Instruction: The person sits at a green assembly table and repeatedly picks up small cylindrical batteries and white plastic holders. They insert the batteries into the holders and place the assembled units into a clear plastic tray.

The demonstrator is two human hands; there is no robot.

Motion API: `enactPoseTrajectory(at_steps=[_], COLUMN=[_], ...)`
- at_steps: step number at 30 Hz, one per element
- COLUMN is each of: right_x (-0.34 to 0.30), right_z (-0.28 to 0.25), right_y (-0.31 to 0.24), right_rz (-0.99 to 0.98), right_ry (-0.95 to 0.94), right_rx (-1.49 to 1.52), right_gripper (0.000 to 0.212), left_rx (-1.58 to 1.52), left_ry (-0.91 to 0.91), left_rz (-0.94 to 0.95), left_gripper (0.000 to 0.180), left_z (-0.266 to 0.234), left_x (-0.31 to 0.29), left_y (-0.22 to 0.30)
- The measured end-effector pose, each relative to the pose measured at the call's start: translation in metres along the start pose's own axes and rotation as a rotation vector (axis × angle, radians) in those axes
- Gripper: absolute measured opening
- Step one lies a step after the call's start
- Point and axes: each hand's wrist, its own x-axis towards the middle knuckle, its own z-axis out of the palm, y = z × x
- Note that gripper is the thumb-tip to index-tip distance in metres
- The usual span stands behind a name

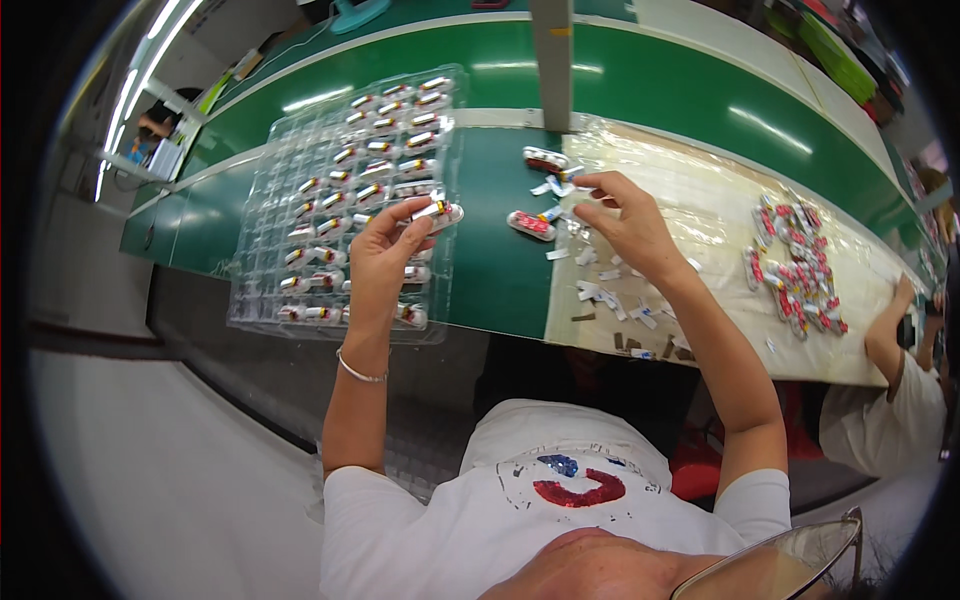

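White oblong piece [446, 214] sits in left hand [385, 248].

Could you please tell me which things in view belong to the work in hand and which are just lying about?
Seemingly in use:
pack, held in the left hand
tray, partly filled with packs
two loose packs, near the right hand
pile of packs, probably

Seemingly lying about:
scraps on the sheet
blue object at the back
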Motion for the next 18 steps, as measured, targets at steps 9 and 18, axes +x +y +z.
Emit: enactPoseTrajectory(at_steps=[9,18], right_x=[0.030,0.013], right_z=[0.018,-0.012], right_y=[0.013,-0.003], right_rz=[-0.103,0.100], right_ry=[0.056,-0.013], right_rx=[-0.353,-0.038], right_gripper=[0.016,0.016], left_rx=[0.254,0.747], left_ry=[0.431,0.438], left_rz=[0.089,0.237], left_gripper=[0.028,0.026], left_z=[-0.181,-0.215], left_x=[0.060,0.154], left_y=[-0.040,-0.050])
